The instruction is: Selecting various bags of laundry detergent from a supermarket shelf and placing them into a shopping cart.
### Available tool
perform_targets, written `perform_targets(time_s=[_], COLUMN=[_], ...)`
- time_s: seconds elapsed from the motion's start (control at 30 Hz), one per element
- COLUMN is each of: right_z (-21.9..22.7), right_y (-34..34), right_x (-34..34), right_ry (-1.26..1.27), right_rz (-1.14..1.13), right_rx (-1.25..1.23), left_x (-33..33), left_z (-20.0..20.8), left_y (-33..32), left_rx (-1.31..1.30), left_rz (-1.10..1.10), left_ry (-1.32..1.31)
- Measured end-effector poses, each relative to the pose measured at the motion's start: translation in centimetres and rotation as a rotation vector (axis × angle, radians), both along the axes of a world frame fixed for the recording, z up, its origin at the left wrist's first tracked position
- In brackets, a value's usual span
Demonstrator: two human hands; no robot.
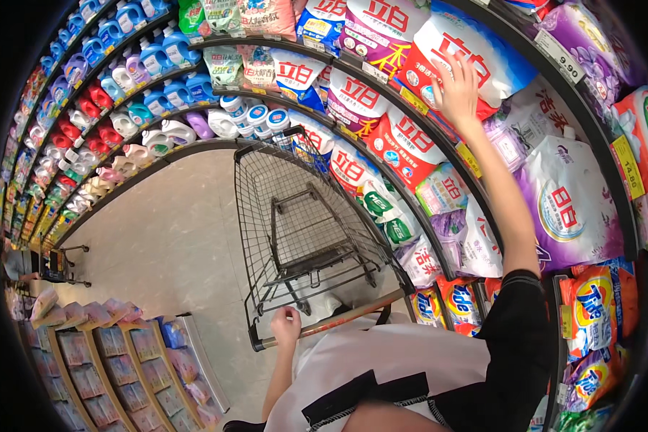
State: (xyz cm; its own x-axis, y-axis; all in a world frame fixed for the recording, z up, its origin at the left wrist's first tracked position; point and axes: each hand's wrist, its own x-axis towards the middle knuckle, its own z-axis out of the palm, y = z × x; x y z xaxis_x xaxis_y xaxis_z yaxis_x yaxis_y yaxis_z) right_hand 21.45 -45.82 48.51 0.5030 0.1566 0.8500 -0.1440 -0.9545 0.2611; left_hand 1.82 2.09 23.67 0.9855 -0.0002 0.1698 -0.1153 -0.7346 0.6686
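My right hand reaches up to a shelf on the right. Its fingers are stretched out over the front of a large white, red and blue bag of laundry detergent, touching it without wrapping round it. Just in front of my body, my left hand is closed with its fingers curled, and its wrist lies over the handle of a shopping cart. Nothing shows inside that hand. The cart's black wire basket holds no goods that I can see.
Shelves of bagged detergent line the right, including a large white and purple bag. Blue bottles fill the far left shelves, above white tubs. A low rack stands at lower left, and another cart farther left.
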Motion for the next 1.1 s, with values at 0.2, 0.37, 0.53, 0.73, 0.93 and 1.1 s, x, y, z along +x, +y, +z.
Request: perform_targets(time_s=[0.2, 0.37, 0.53, 0.73, 0.93, 1.1], right_z=[-0.1, 0.0, 0.4, -10.4, -28.6, -30.7], right_y=[-12.5, -12.1, -5.7, 11.6, 13.3, 13.6], right_x=[4.0, 5.0, 4.4, -6.6, -21.4, -22.4], right_ry=[0.52, 0.582, 0.346, 0.707, 1.257, 1.08], right_rz=[-0.59, -0.581, -0.299, 0.235, -0.11, -0.069], right_rx=[0.206, 0.287, 0.556, 0.714, 1.37, 1.22], left_x=[1.4, 1.2, 1.4, 0.5, 0.5, -0.3], left_z=[-0.1, -0.3, -0.2, -0.8, -1.5, -1.9], left_y=[-0.3, -0.1, -0.4, 0.1, -0.4, -0.3], left_rx=[0.043, 0.046, 0.036, 0.051, 0.058, 0.147], left_rz=[0.024, 0.069, 0.014, -0.026, -0.108, -0.19], left_ry=[0.109, 0.123, 0.191, 0.304, 0.317, 0.37])
